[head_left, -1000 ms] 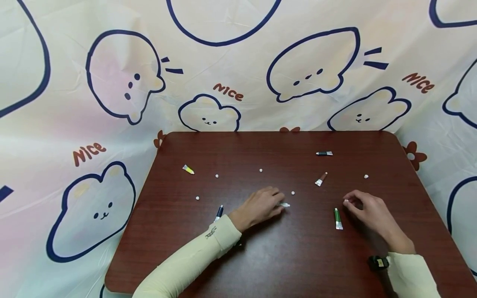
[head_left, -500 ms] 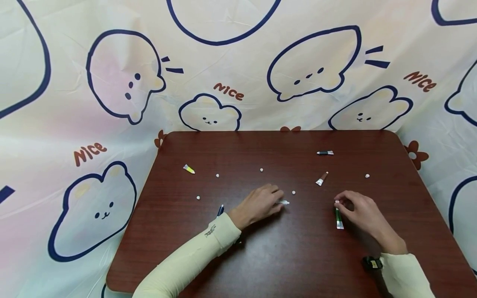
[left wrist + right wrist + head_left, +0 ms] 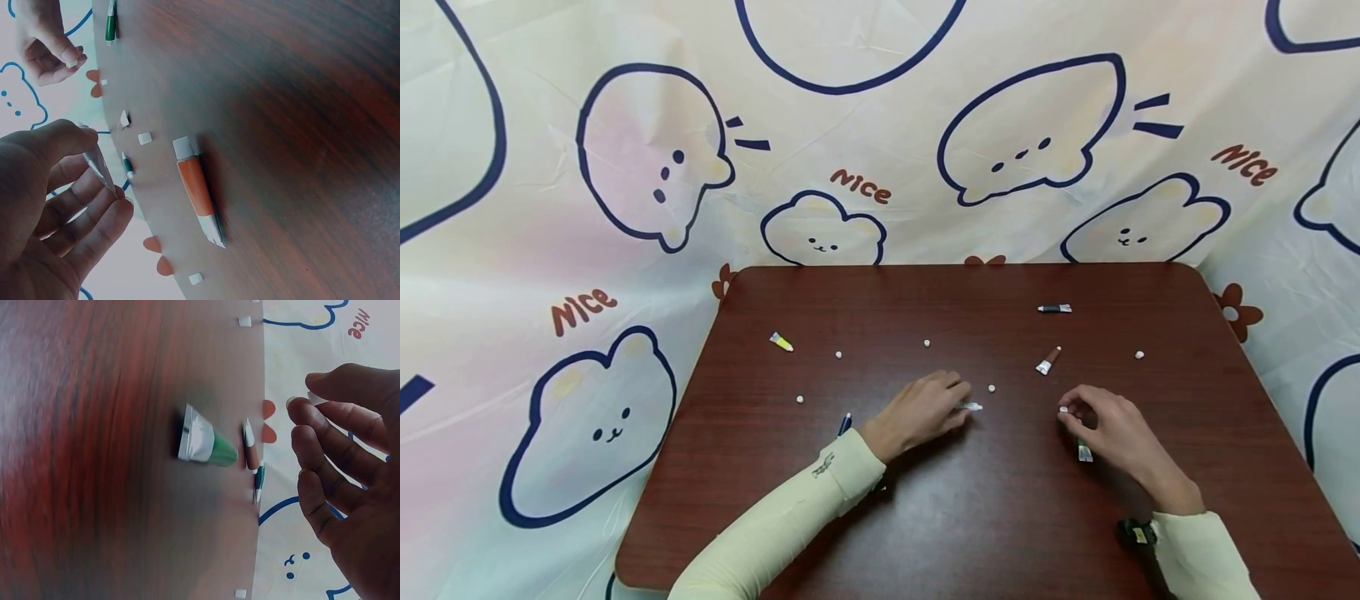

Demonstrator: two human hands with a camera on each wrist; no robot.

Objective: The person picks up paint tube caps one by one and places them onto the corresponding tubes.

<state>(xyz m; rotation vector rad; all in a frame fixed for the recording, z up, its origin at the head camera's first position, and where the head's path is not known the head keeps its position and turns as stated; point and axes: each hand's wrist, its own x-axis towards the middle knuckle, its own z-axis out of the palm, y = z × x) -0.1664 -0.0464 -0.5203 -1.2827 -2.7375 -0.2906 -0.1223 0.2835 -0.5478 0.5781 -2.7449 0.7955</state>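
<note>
My left hand (image 3: 921, 412) pinches a small white-and-silver paint tube (image 3: 973, 407) between thumb and fingers, its nozzle pointing right. Held between the thumb and index finger of my right hand (image 3: 1112, 429) is a small white cap (image 3: 1063, 409). Under that hand lies a green paint tube (image 3: 1084, 453), partly covered by it; the right wrist view shows its silver crimped end. An orange paint tube (image 3: 195, 187) with a white cap on lies below my left hand in the left wrist view, mostly hidden by the arm in the head view.
Several loose white caps, such as one cap (image 3: 992, 388) between the hands, dot the brown table (image 3: 970, 517). Further paint tubes lie around: brown (image 3: 1048, 360), dark (image 3: 1055, 308), yellow (image 3: 781, 342), and dark blue (image 3: 846, 423) beside the left sleeve. A patterned cloth (image 3: 917, 225) hangs behind.
My right hand has moved left with the cap, from right of the green tube to over it. My left hand has barely moved, the white tube's tip shifting slightly up.
</note>
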